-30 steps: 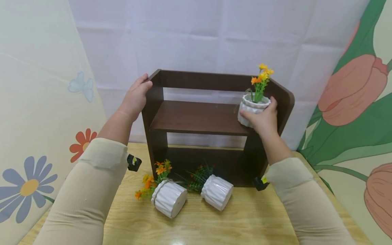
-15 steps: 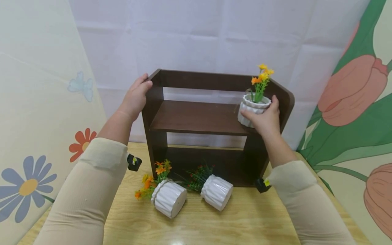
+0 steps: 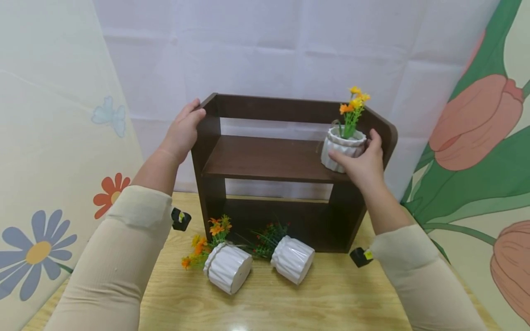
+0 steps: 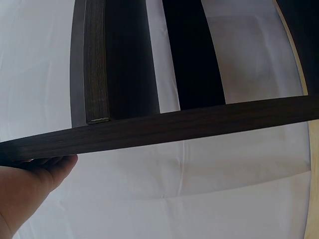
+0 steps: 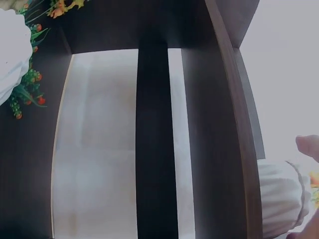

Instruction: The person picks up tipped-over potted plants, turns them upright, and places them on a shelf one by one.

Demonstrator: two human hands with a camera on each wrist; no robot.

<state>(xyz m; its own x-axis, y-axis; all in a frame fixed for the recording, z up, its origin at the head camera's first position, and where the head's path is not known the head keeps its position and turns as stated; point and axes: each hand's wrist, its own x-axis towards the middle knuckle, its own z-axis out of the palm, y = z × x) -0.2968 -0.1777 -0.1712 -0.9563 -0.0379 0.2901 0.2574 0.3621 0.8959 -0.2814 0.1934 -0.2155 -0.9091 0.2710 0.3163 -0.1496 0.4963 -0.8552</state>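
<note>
My right hand (image 3: 363, 168) is spread loosely around the white pot with yellow and orange flowers (image 3: 337, 144), thumb across its front and fingers toward the shelf's right side panel (image 3: 387, 133); the right wrist view shows the thumb apparently just clear of it, so I judge I'm not squeezing. The pot stands upright at the right end of the shelf (image 3: 269, 158), on its upper board. My left hand (image 3: 183, 131) rests against the outside of the shelf's left side, fingers fairly straight, with nothing picked up. A careless pull of my right could snag the rim and tip the pot over the shelf's front edge; too hard a push from my left might shift the shelf and jolt it. Anything falling could strike the toppled orange-flowered pot (image 3: 229, 269) or toppled red-flowered pot (image 3: 293, 259) at the shelf's foot, perhaps chipping one.
</note>
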